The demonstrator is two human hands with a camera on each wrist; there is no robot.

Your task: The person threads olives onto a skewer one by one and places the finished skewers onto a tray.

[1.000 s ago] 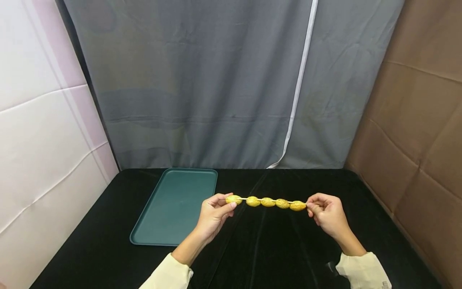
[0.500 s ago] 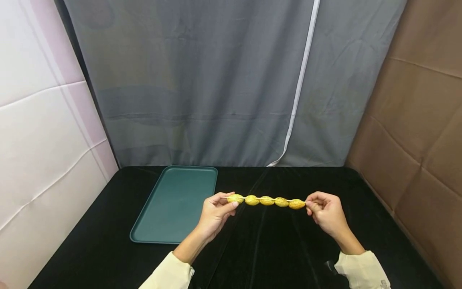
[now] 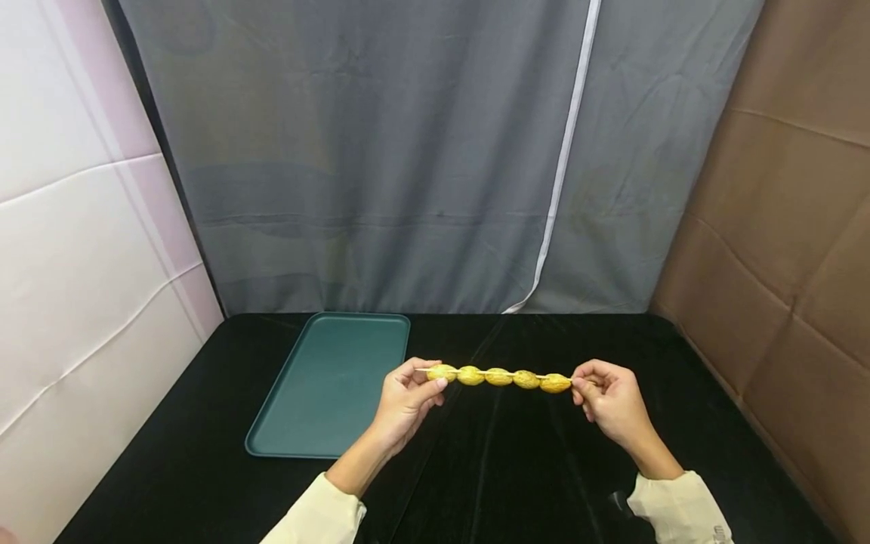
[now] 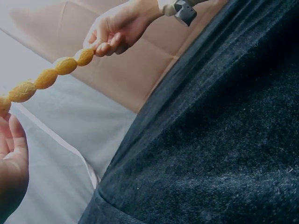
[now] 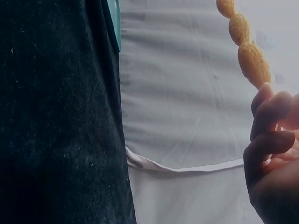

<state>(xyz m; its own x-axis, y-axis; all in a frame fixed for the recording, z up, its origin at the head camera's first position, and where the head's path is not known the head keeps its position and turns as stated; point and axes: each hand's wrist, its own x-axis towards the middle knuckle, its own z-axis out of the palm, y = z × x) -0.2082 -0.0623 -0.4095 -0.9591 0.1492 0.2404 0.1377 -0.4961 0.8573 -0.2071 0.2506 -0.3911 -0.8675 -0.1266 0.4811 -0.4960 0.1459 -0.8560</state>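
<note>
A thin pale skewer carries several yellow, wrinkled oval pieces [image 3: 498,376] in a row, held level above the black table in the head view. My left hand [image 3: 405,400] pinches the leftmost piece between thumb and fingers, and a short tip of the stick pokes out past it. At the other end, my right hand [image 3: 615,404] pinches the bare stick just beyond the last piece. The left wrist view shows the row of oval pieces [image 4: 46,79] running up to the right hand [image 4: 124,28]. Curled right fingers [image 5: 273,112] partly hide the stick in the right wrist view.
A dark green rectangular tray [image 3: 326,385] lies on the left of the black-covered table [image 3: 530,483], partly behind the left hand. Grey curtain [image 3: 381,151] hangs at the back. White cloth [image 3: 81,264] and brown cloth [image 3: 782,264] flank the table.
The gap between the leftmost piece and its neighbour has narrowed. More of the stick's tip shows past the left end. My right hand has shifted slightly left with the skewer.
</note>
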